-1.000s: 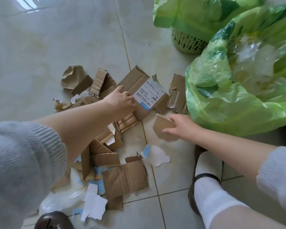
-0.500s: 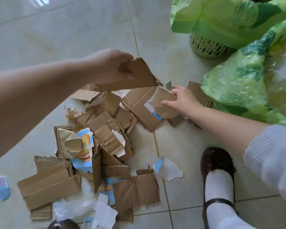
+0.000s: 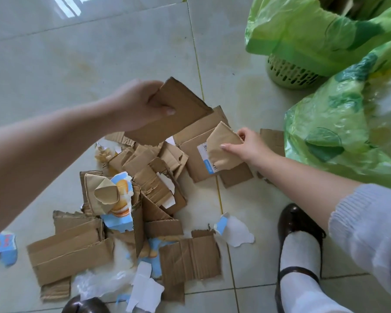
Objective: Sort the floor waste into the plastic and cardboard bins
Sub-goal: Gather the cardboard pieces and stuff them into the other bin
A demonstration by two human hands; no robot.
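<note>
Torn brown cardboard scraps (image 3: 131,195) heaped on pale tiles, two green-bagged bins (image 3: 325,132) at upper right.

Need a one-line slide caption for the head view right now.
Left hand lifts a cardboard flap, right hand pinches a torn scrap, beside green-bagged bins.
</note>
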